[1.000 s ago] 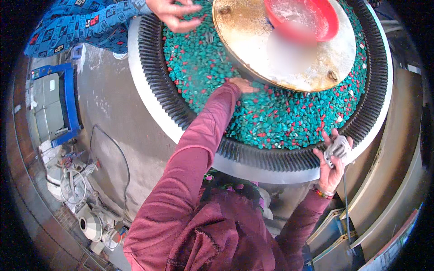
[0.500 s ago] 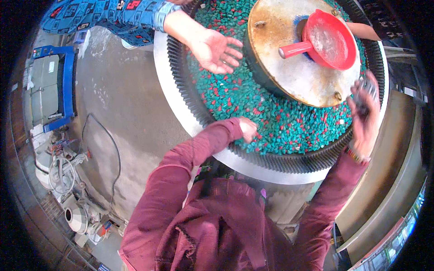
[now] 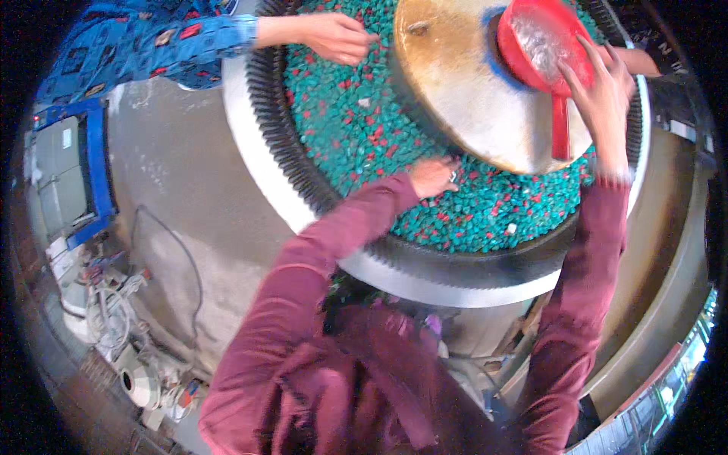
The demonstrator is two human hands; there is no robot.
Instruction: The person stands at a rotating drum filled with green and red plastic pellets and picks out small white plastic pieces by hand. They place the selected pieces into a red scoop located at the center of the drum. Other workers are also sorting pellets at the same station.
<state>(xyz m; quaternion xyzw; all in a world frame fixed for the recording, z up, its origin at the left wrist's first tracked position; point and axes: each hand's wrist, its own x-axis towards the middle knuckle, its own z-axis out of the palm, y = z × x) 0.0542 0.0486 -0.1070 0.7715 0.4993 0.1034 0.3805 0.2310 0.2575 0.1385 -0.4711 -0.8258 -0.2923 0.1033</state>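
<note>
Stained grey floor (image 3: 163, 171) beside blue-framed cabinet (image 3: 62, 171)

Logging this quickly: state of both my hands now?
Left hand: over green stones; grip cannot be told.
Right hand: open, at the red pan.

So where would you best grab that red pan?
Probably by the handle of the round red pan, coming from the person's own side: it is narrow and straight, and juts out toward them.

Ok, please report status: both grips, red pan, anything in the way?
Left grip at green and red pieces. Right grip at red pan, hold unclear. Others close by: blue-sleeved hand upper left, forearm beside right grip.
</note>
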